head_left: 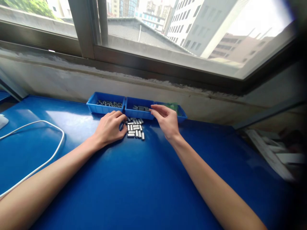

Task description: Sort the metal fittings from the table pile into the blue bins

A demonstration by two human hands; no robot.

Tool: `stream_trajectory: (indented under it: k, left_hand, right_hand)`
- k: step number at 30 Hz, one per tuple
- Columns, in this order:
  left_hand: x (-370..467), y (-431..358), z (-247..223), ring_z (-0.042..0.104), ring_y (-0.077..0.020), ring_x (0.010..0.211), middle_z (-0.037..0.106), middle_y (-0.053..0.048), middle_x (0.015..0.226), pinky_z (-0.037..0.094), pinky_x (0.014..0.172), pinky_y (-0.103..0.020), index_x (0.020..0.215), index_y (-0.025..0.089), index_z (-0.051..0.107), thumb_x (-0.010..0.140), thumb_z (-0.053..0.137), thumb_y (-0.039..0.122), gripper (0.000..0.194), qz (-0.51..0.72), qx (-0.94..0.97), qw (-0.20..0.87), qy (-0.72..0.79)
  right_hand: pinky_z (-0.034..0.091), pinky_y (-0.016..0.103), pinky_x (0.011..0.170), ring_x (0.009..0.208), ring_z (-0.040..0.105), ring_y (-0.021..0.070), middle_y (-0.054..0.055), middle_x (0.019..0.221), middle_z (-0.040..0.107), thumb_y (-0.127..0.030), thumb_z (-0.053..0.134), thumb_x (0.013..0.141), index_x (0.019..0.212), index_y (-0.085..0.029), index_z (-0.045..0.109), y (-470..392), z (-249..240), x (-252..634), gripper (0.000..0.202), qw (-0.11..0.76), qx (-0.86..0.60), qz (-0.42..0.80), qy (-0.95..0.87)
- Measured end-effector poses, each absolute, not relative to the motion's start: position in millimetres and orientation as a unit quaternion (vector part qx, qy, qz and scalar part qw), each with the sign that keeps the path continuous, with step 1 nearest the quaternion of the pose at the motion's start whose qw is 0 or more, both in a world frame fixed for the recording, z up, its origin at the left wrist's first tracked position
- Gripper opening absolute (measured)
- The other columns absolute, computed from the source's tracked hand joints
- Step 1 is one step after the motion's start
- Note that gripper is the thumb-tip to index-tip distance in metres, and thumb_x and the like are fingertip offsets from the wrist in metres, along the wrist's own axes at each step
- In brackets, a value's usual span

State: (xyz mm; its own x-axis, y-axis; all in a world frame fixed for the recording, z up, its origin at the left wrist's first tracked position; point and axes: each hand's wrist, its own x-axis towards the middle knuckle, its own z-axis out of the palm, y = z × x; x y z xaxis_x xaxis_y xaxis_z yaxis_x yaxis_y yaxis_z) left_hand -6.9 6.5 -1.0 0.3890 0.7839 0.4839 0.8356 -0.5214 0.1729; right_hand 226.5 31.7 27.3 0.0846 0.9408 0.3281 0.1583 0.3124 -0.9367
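Metal pieces [136, 128] lay mid-frame, apparently being handled singly; left hand [109, 128] curled beside them, right hand [167, 122] half-closed near the middle bin [139, 114], grips untellable; precise pinching seemed needed next.

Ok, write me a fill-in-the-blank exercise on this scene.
The left hand is at metal pieces on a table coloured ____.
The blue bins standing in a row number ____.
The white cable lies on the table's ____ side.
Behind the right hand, the translucent material is coloured ____.

Missing words: blue; three; left; green.
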Motion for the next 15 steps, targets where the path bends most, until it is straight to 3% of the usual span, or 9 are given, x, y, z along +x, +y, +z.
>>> stream_trajectory:
  k: [6, 15]
  left_hand:
    - [-7.9, 8.8, -2.7, 0.061, -0.0269, 0.092, 0.067, -0.007, 0.092, 0.051, 0.082, -0.039, 0.092, 0.019, 0.067, 0.094, 0.055, 0.030, 0.017, -0.239, -0.840, 0.054, -0.484]
    - [-10.0, 12.8, -7.2, 0.067, -0.0203, 0.086, 0.068, -0.006, 0.102, 0.051, 0.074, -0.030, 0.109, 0.019, 0.063, 0.102, 0.051, 0.035, 0.021, -0.334, -0.810, 0.000, -0.482]
  right_hand:
    - [0.060, 0.037, 0.083, 0.090, 0.075, 0.0231, 0.007, 0.093, 0.077, -0.027, 0.071, 0.079, 0.090, -0.018, 0.076, 31.8, 27.1, 225.2, 0.015, 0.556, -0.475, 0.340, -0.591]
    - [0.056, 0.030, 0.068, 0.072, 0.070, 0.0165, 0.005, 0.085, 0.076, -0.026, 0.070, 0.080, 0.092, -0.017, 0.073, 26.9, 30.8, 223.4, 0.015, 0.533, -0.463, 0.385, -0.595]
